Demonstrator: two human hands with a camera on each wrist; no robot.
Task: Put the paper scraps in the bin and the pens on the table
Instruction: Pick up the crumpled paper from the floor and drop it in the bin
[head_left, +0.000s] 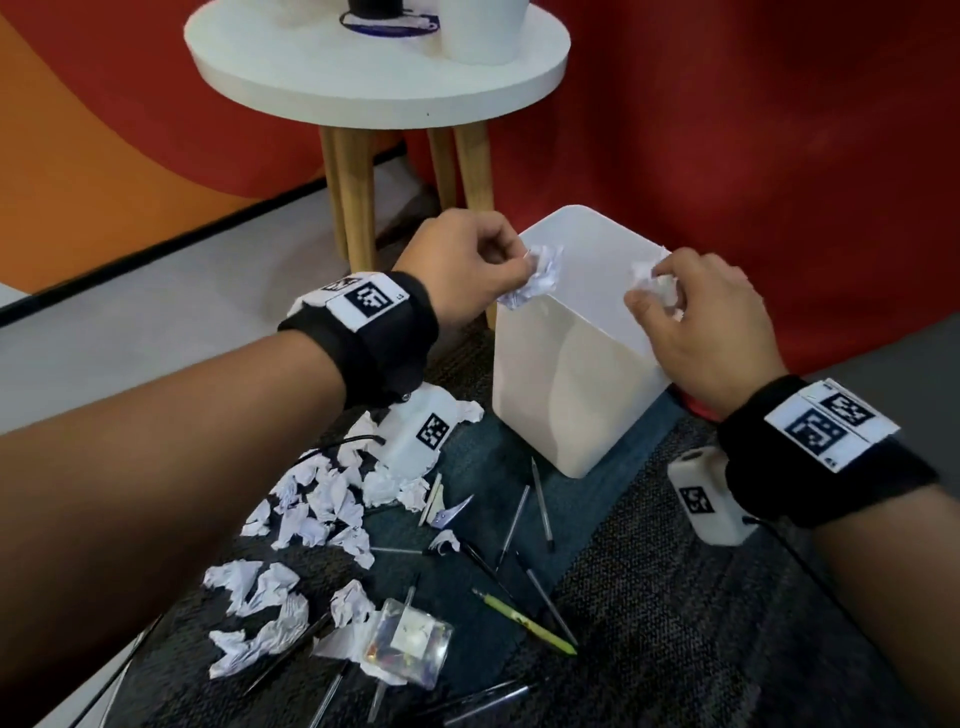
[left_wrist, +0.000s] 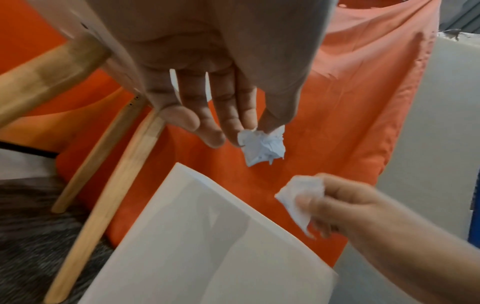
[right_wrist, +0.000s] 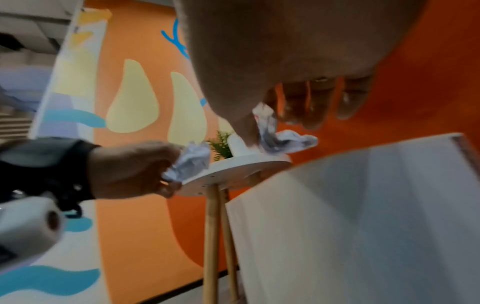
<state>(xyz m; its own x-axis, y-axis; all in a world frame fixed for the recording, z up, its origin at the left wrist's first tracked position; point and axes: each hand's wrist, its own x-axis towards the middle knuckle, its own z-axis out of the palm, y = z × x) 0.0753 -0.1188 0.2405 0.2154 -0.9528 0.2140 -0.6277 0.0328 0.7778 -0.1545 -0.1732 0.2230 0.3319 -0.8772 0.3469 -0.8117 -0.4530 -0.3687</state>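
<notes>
Your left hand pinches a crumpled paper scrap between thumb and fingertips, held at the near left corner of the white bin. The left wrist view shows the pinch plainly: thumb and forefinger on the top of the scrap, the other fingers straight. Your right hand grips a second scrap at the bin's right rim; its fingers curl round the paper and hide most of it, and the right wrist view is too blurred to show more than a twisted white end sticking out.

The bin's inside is hard to read: its walls are pale and nearly shadowless, and you cannot tell whether anything lies at the bottom.

On the carpet below your left arm lies a heap of paper scraps, part of it hidden behind the forearm and the wrist camera. The pens lie scattered beside the heap and in front of the bin, among them a green one; several at the lower edge are cut off. A clear plastic packet lies among them, its contents unreadable.

The round white tabletop stands behind the bin; the things on it are cropped at the top of the head view.
</notes>
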